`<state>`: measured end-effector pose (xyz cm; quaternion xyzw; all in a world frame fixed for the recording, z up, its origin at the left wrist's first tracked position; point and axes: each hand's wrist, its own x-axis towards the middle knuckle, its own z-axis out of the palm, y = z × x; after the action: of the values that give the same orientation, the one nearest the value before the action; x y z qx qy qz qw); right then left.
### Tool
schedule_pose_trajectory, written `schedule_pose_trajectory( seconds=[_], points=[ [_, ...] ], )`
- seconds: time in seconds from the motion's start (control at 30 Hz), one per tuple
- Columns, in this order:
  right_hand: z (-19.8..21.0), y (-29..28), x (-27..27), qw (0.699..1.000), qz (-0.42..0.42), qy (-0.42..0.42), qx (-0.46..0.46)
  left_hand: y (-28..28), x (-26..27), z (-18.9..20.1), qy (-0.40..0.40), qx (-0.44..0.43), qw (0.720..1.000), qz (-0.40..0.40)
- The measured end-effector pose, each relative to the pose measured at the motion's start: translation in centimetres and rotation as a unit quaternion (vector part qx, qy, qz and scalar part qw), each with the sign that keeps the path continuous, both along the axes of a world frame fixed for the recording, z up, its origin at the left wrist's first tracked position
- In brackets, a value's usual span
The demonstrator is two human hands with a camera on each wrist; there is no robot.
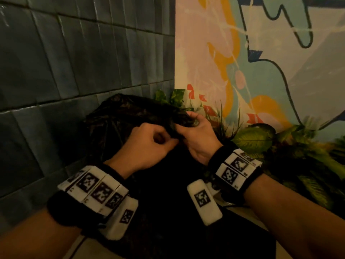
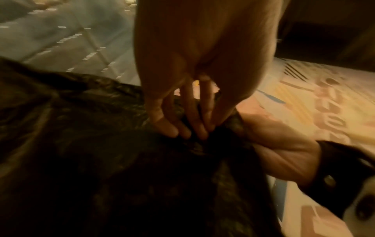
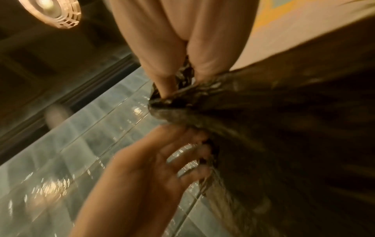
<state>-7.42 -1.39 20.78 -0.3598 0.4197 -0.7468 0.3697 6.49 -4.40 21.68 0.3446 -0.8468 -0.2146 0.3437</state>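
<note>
At the far left rises the tiled wall, glazed blue-grey rectangles in straight rows with thin dark joints and a wet-looking sheen. Below it, the left wrist band is black fabric set with chunky white blocks, each printed with a square black-and-white marker. The left hand is curled, its thumb and fingertips drawn together and dug into a crease of the bag, pinching the film. The bag, thin crinkly black plastic with dull glints along its folds, sits in the corner against the tiles, bulging round at the back, and its top is gathered into a ropy bunch between the two hands. The right hand meets the left at that bunch; the right wrist view shows its thumb and fingers closed tight on the puckered neck of plastic, with a short twist poking out above them. The right wrist band matches the other, black cloth and white marker blocks. Further right, the mural is flat matt paint in pink, orange, pale blue and red shapes with dark outlines. Broad, veined green leaves crowd along its foot, just beside the bag. Counted: one bag, two hands both on it, two bands, two walls meeting in one corner.
</note>
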Motion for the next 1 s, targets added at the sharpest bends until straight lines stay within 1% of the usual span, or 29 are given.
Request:
schedule_pose_trajectory(
  seconds=[0.03, 0.1, 0.17, 0.2, 0.27, 0.3, 0.33, 0.37, 0.43, 0.5, 0.57, 0.63, 0.67, 0.7, 0.73, 0.77, 0.8, 0.83, 0.87, 0.9, 1.0],
  points=[
    [0.4, -0.1, 0.0, 1.0, 0.0, 0.007, -0.007, -0.8, 0.5, 0.0, 0.04, 0.001, 0.999, -0.009],
    [1.1, -0.2, 0.0, 0.999, -0.018, 0.039, -0.006, -1.8, 1.6, 0.4, 0.085, 0.022, 0.996, -0.021],
    [1.8, -0.1, -0.1, 0.998, -0.031, 0.059, -0.013, -2.1, 2.3, 1.0, 0.125, 0.063, 0.99, -0.027],
    [2.0, -0.1, -0.1, 0.998, -0.025, 0.061, -0.019, -1.9, 2.5, 1.3, 0.149, 0.097, 0.983, -0.04],
    [2.1, 0.0, 0.2, 0.995, 0.019, 0.088, -0.03, -1.3, 2.5, 1.8, 0.169, 0.176, 0.967, -0.073],
    [2.0, 0.0, 0.5, 0.992, 0.051, 0.111, -0.034, -1.2, 2.5, 1.7, 0.175, 0.206, 0.959, -0.088],
    [1.9, 0.1, 1.0, 0.987, 0.078, 0.136, -0.034, -1.1, 2.4, 1.6, 0.185, 0.219, 0.953, -0.099],
    [1.7, 0.2, 1.4, 0.982, 0.092, 0.163, -0.032, -1.4, 2.5, 1.3, 0.194, 0.196, 0.956, -0.1],
    [1.5, 0.2, 1.8, 0.974, 0.089, 0.209, -0.024, -2.0, 2.8, 1.1, 0.205, 0.125, 0.967, -0.085],
    [1.7, 0.2, 1.3, 0.972, 0.08, 0.219, -0.013, -3.1, 3.9, 0.8, 0.217, 0.079, 0.971, -0.064],
    [1.9, 0.0, 0.5, 0.967, 0.041, 0.251, -0.01, -4.1, 5.1, 0.4, 0.219, 0.056, 0.973, -0.04],
    [2.2, -0.3, 0.1, 0.958, -0.009, 0.286, -0.013, -4.8, 5.8, 0.2, 0.235, 0.068, 0.97, -0.013],
    [2.1, -0.3, 0.3, 0.96, 0.004, 0.278, -0.007, -4.9, 5.9, 0.1, 0.245, 0.076, 0.967, 0.0],
    [2.0, -0.2, 0.9, 0.964, 0.042, 0.261, 0.016, -5.2, 5.9, 0.0, 0.254, 0.082, 0.964, 0.01],
    [1.5, -0.2, 1.5, 0.96, 0.092, 0.26, 0.055, -5.4, 5.8, -0.1, 0.262, 0.086, 0.961, 0.018],
    [1.0, -0.2, 2.3, 0.942, 0.128, 0.295, 0.101, -5.7, 5.6, -0.3, 0.266, 0.091, 0.959, 0.026],
    [0.3, -0.2, 3.0, 0.912, 0.139, 0.362, 0.13, -5.8, 5.5, -0.4, 0.266, 0.093, 0.959, 0.032],
    [-0.4, -0.4, 3.7, 0.889, 0.129, 0.417, 0.135, -6.0, 5.3, -0.5, 0.263, 0.093, 0.96, 0.038],
    [-1.1, -0.9, 4.2, 0.88, 0.111, 0.445, 0.121, -6.1, 5.1, -0.6, 0.26, 0.092, 0.96, 0.046],
    [-1.5, -1.2, 4.6, 0.885, 0.09, 0.445, 0.106, -6.2, 5.0, -0.7, 0.259, 0.093, 0.96, 0.051],
    [-2.4, -2.3, 4.0, 0.914, 0.058, 0.395, 0.067, -6.7, 5.3, -1.0, 0.256, 0.089, 0.961, 0.052]
  ],
)
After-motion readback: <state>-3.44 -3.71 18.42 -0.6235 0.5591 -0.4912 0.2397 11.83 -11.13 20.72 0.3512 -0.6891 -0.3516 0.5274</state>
